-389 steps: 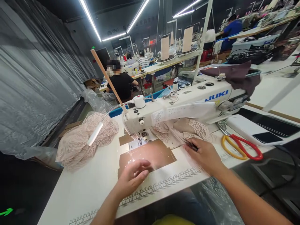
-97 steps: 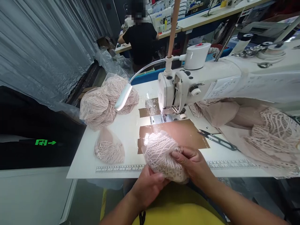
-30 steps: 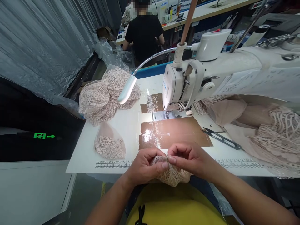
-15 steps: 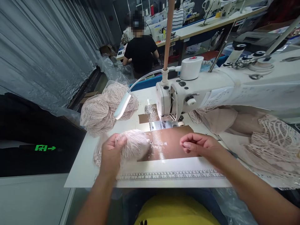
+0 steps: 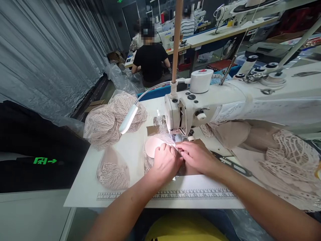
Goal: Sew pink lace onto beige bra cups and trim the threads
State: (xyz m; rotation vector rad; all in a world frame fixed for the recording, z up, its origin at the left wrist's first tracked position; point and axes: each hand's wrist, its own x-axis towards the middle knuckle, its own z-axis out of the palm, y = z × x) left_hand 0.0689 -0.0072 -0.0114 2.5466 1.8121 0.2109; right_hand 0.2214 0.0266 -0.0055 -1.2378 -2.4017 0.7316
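Note:
A pale pink lace cup piece [image 5: 152, 148] lies on the white sewing table [image 5: 130, 150], right in front of the needle of the white sewing machine [image 5: 225, 100]. My left hand [image 5: 164, 160] rests on the piece with its fingers curled over the edge. My right hand [image 5: 197, 155] pinches the same edge just below the presser foot. Both hands touch each other at the fingertips. The machine's lamp [image 5: 128, 118] lights them brightly.
A single lace cup [image 5: 112, 167] lies at the table's front left, with a heap of lace cups [image 5: 110, 120] behind it. More lace fabric [image 5: 286, 160] is piled right, beside black thread snips [image 5: 232, 164]. A printed ruler [image 5: 175, 194] runs along the front edge. A person in black sits at the table behind.
My left hand has carried the lace piece from the left front of the table up under the machine's needle. My right hand has moved left and forward to join it there.

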